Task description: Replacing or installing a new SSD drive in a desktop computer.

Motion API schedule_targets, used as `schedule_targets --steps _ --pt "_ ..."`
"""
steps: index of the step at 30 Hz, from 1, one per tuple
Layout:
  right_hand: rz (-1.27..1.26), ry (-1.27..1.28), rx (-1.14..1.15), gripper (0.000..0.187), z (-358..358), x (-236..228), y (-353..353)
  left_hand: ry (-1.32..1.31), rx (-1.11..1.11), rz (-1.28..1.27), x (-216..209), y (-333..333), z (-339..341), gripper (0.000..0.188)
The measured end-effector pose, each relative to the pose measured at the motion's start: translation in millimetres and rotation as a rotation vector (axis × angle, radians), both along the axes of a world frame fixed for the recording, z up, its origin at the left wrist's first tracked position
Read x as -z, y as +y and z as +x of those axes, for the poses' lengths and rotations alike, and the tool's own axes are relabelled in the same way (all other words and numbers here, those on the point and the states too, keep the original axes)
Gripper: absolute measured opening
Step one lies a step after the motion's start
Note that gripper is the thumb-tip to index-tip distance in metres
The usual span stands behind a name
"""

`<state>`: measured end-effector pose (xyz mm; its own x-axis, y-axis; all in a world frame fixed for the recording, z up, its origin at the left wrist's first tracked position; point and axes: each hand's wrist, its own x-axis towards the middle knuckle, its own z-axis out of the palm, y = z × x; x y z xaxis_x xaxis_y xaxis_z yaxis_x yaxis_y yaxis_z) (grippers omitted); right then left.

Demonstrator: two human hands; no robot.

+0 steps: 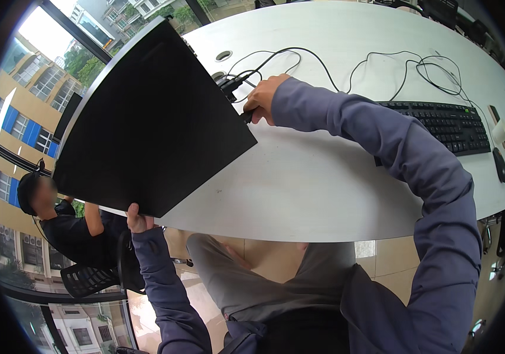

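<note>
A large black computer case (146,118) stands at the left end of the white table, its broad flat side toward me. My left hand (139,219) is closed on its near lower edge; the fingers are partly hidden by the case. At the case's right side, where cables run in, my right hand (266,97) pinches a black cable plug (247,116). The plug sits at the case's edge, and I cannot tell whether it is fully seated. Just beyond, another black connector (229,87) meets the same side, with black cables (299,49) trailing from there across the table.
A black keyboard (441,125) lies on the white table (299,194), partly behind my right forearm. Beside it are a black mouse (499,165) and a white roll (501,133). A cable hole (223,56) is near the case. Another person (75,227) sits at the left.
</note>
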<state>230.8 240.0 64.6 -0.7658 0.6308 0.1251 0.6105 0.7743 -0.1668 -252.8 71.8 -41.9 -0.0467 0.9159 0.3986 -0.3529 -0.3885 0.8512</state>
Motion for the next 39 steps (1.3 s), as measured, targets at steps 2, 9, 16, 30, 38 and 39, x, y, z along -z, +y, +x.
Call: schedule_targets --steps 2,9,16,30,38,39 --pt "0.006 0.034 0.037 0.025 0 14 -3 0.006 0.011 0.009 -2 0 2 0.067" --pt "0.165 -0.043 -0.01 0.018 -3 12 -2 -0.113 0.003 -0.024 8 0 -9 0.074" --pt "0.105 -0.114 0.231 0.03 20 32 26 -0.071 -0.006 -0.009 4 4 -1 0.07" --pt "0.139 0.069 0.157 0.024 -63 55 108 -0.055 0.062 -0.025 6 4 -13 0.064" --pt "0.047 -0.009 0.249 0.04 -90 34 115 -0.047 0.106 0.041 -8 -3 9 0.058" --pt "0.055 -0.044 0.278 0.039 -81 31 112 -0.052 0.118 0.042 -8 3 12 0.058"
